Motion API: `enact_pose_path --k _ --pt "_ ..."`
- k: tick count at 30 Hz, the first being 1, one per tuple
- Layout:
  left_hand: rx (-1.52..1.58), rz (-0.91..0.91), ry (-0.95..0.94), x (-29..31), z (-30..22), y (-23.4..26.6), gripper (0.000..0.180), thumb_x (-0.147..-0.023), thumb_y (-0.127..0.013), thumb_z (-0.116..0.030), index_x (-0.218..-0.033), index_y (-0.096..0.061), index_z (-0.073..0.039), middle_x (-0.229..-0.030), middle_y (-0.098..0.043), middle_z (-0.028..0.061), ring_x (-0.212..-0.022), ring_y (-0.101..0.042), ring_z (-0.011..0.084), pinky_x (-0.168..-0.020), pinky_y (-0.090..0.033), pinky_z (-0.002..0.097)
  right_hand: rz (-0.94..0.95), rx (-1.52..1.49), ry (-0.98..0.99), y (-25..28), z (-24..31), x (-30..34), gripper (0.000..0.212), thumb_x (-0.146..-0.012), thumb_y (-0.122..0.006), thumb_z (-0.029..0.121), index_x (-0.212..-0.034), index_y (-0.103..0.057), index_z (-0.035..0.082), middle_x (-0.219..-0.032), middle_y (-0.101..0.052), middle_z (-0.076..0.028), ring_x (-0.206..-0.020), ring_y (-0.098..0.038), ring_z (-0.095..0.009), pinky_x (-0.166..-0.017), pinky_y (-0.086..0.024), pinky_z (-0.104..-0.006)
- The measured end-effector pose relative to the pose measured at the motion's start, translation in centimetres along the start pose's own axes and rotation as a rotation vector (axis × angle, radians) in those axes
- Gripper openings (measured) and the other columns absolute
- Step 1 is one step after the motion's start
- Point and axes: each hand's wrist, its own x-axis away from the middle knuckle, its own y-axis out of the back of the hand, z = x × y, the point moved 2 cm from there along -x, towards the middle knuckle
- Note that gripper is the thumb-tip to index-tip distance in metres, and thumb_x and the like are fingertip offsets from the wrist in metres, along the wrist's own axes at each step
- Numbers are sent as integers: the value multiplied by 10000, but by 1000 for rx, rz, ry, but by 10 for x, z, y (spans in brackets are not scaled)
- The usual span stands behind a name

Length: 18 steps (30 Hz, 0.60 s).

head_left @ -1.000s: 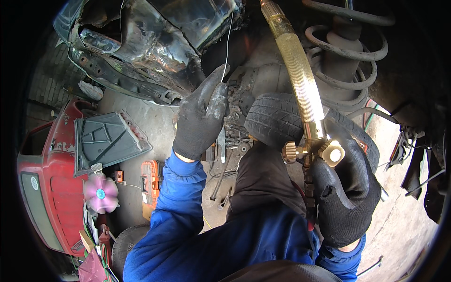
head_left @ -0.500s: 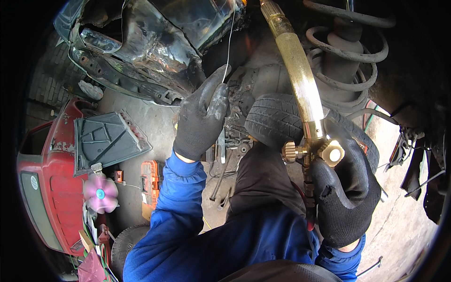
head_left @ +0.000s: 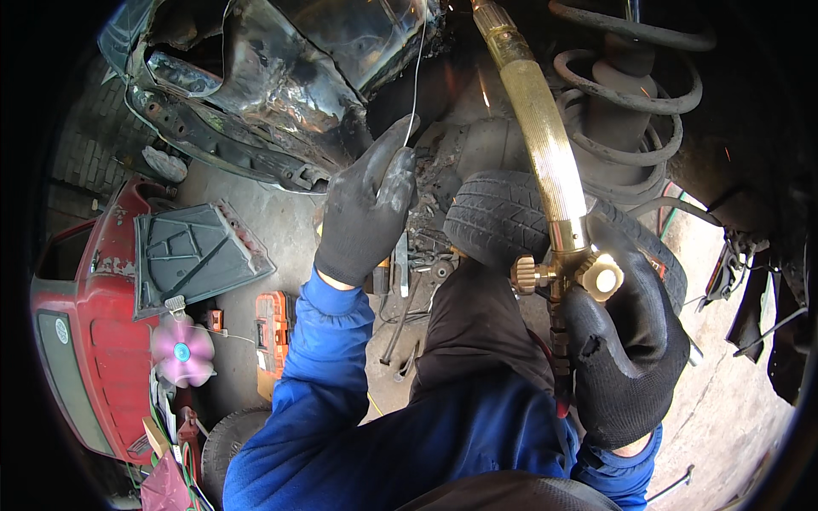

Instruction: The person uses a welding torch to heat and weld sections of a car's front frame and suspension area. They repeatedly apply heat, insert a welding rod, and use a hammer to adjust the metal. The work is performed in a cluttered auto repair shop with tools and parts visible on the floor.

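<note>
In my black-gloved left hand [head_left: 368,203] I pinch a thin filler rod [head_left: 417,78] that runs up to the top edge. My right hand [head_left: 630,341], gloved too and with a worn spot on the glove, is closed round the valve end of a brass gas torch [head_left: 541,128]. Its ribbed handle leans up and left; the tip lies out of view. Two brass valve knobs flank its base, one beside my thumb. Left of the torch is scorched, bare car-body metal [head_left: 294,77]. A few orange sparks fly near the torch.
A coil spring [head_left: 630,102] hangs at the upper right. A tyre [head_left: 498,217] lies below the torch, with hand tools [head_left: 402,264] on the floor. To the left are a red vehicle [head_left: 106,332], a dark panel [head_left: 200,255], a spinning fan [head_left: 182,351] and an orange case [head_left: 273,328].
Sparks now fly beside the torch and near the coil spring; the orange glow left of the torch has faded. Both hands stay nearly where they were.
</note>
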Motion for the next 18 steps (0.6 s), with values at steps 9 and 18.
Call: enact_pose_path --k 9,18 --pt "-4 -11 14 -1 1 -1 438 -1092 -648 -128 -1518 -670 -27 -1313 -785 252 -1037 -813 285 -946 -613 403 9 61 -8 -3 -2 -3 469 -978 -817 131 -1411 -728 -23 -1283 -800 -171 -1163 -766 -264 -1068 -579 -424" --pt "27 -2 -18 3 5 -2 439 -1090 -643 -129 -1515 -670 -22 -1368 -764 264 -1252 -770 355 -1051 -582 426 4 -54 -16 -1 1 -2 477 -985 -813 157 -1418 -725 -23 -1240 -808 -153 -1126 -765 -249 -1045 -583 -412"
